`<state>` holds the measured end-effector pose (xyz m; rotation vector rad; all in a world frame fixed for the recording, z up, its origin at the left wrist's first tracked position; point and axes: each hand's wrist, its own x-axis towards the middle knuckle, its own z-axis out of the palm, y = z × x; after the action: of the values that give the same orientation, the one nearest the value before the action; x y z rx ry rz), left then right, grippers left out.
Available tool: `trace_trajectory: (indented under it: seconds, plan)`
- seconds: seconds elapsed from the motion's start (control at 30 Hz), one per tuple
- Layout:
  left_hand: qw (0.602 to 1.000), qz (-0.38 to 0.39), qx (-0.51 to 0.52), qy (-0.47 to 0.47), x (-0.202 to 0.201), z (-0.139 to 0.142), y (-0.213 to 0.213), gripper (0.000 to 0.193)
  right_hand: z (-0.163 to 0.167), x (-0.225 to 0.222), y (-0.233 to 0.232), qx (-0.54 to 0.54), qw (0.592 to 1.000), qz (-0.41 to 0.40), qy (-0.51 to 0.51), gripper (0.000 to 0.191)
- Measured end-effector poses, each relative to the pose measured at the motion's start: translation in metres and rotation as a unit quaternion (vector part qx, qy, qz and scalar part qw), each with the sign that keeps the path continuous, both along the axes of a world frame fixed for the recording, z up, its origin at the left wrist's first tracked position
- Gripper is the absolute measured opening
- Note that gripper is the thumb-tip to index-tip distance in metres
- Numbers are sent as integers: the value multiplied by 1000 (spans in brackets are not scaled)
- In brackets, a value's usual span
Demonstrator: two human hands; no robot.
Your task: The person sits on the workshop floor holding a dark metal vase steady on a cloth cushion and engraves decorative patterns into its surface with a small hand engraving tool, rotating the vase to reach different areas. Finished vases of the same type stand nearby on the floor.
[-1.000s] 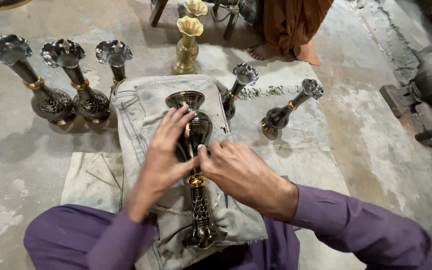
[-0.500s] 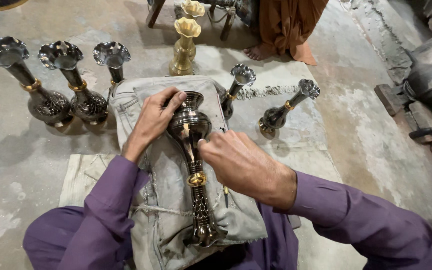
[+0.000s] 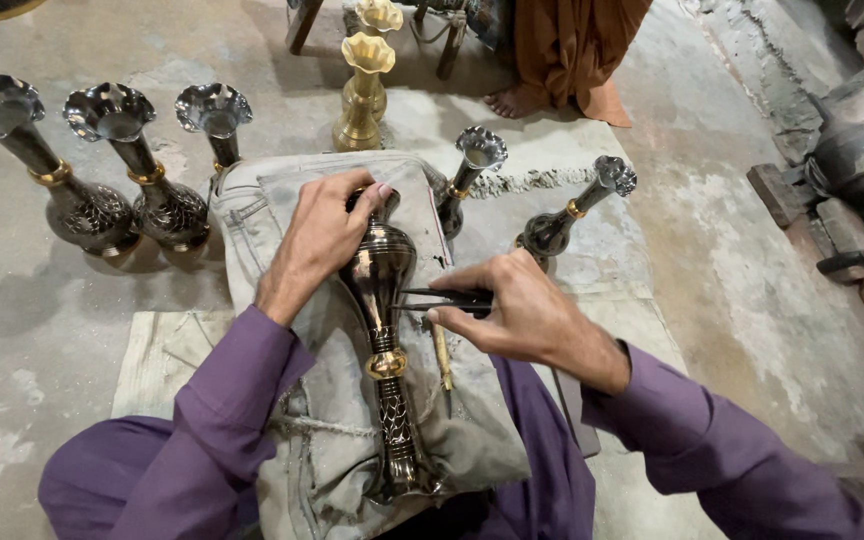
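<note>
Dark engraved metal with a brass collar marks the vase (image 3: 384, 330) that is laid lengthwise on a grey folded cloth (image 3: 282, 210) across the lap of a seated person in purple sleeves. The vase's bulbous body is cupped from above by the left hand (image 3: 320, 240), the fingers curled over its far end and pressed to the metal. A thin dark pointed tool (image 3: 442, 297) is pinched between thumb and fingers of the right hand (image 3: 522, 315), just right of the vase, and its tip is held against the vase's waist, or very close to it; actual contact cannot be told from this view. A slim wooden stick (image 3: 442, 355) is seen lying on the cloth just right of the vase's brass collar.

Beyond the vase to the left, three finished dark vases (image 3: 137, 175) with ruffled mouths are stood upright in a row on the concrete floor (image 3: 732, 300). Beyond it to the right, two smaller dark vases (image 3: 552, 225) are set at a tilt. Straight beyond the vase, two golden brass vases (image 3: 360, 95) are stood one behind the other, near the bare foot (image 3: 517, 100) of another person in an orange garment.
</note>
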<state>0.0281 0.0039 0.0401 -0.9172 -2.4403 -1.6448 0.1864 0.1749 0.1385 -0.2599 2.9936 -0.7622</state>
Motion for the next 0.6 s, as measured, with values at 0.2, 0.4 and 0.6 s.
trace_trajectory:
  seconds: [0.2, 0.4, 0.6]
  plan:
    - [1000, 16, 17, 0, 3, -2, 1, 30, -10, 6, -7, -55, 996, 10, 77, 21]
    - [999, 27, 14, 16, 2, -5, 3, 30, -11, 7, -14, -27, 989, 47, 140, 17]
    - [999, 31, 22, 26, 1, -6, 5, 30, -10, 10, -20, -13, 986, 48, 157, 18]
